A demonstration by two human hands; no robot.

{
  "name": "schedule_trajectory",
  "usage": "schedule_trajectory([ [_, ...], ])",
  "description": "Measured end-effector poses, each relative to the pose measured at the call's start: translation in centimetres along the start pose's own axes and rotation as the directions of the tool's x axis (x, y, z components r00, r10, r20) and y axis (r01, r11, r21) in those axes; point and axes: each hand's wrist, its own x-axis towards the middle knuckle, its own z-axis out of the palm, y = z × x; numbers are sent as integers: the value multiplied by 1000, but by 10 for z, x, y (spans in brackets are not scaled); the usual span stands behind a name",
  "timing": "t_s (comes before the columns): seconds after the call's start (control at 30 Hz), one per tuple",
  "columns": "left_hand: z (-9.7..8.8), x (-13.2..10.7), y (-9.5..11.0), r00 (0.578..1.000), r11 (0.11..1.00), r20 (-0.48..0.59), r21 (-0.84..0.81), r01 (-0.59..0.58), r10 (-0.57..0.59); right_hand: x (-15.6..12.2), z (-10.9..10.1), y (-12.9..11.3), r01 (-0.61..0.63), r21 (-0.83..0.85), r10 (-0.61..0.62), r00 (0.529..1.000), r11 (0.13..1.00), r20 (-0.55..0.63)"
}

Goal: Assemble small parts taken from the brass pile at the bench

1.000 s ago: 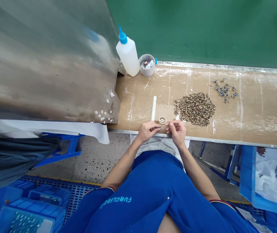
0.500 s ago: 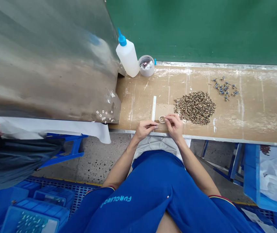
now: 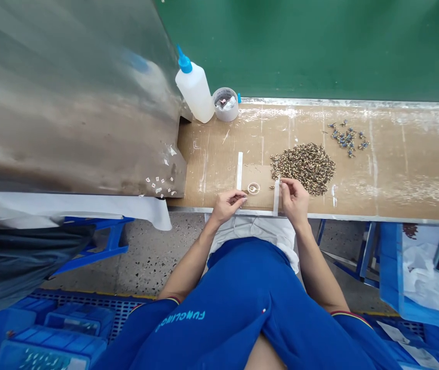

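My left hand (image 3: 229, 205) is pinched closed at the front of a small cardboard square (image 3: 261, 174). A tiny piece shows at its fingertips, too small to name. Just right of those fingertips lies a small round clear dish (image 3: 253, 188) with a whitish blob in it. My right hand (image 3: 295, 201) has thumb and forefinger brought together by the lower left edge of a heap of small brass-and-dark parts (image 3: 307, 167). Whatever is between them is hidden. White tape strips (image 3: 240, 169) run along both sides of the cardboard square.
A white squeeze bottle (image 3: 196, 92) with a blue nozzle and a tape roll (image 3: 226, 105) holding scraps stand at the back left. Several blue-tipped parts (image 3: 346, 139) lie beyond the heap. A metal housing (image 3: 88, 113) borders the left. Blue bins (image 3: 50, 349) sit below.
My right hand has moved right, from the round dish to the edge of the heap, uncovering the right tape strip. My left hand has stayed in nearly the same place.
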Motion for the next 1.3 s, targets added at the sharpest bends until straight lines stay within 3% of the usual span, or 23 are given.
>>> schedule_trajectory([
  [0.13,2,0,2,1000,1000,-27,3,8,-8,-9,-7,7,33,-109,-28,998,993,51],
  [0.33,2,0,6,998,998,-13,-25,63,-63,-9,7,8,84,-247,-51,989,965,138],
  [0.5,3,0,6,993,990,-19,-89,113,-116,-5,16,6,94,-393,-5,975,915,221],
  [0.63,4,-2,12,996,996,-41,-11,84,-85,-2,11,3,64,-400,50,962,914,269],
  [0.77,8,-8,31,996,980,-72,193,-39,54,-4,0,-3,-47,-265,115,962,963,248],
  [0.83,10,-11,45,989,950,-58,290,-115,137,-8,-5,-9,-151,-104,171,960,983,221],
  [0.93,15,-16,67,976,885,24,418,-205,216,-17,-7,-25,-296,151,260,940,943,223],
  [1.1,22,-23,87,968,812,115,527,-251,225,-33,-2,-54,-398,368,313,911,841,270],
  [1.3,24,-27,91,975,786,127,577,-222,183,-41,-4,-63,-418,368,330,902,831,280],
])
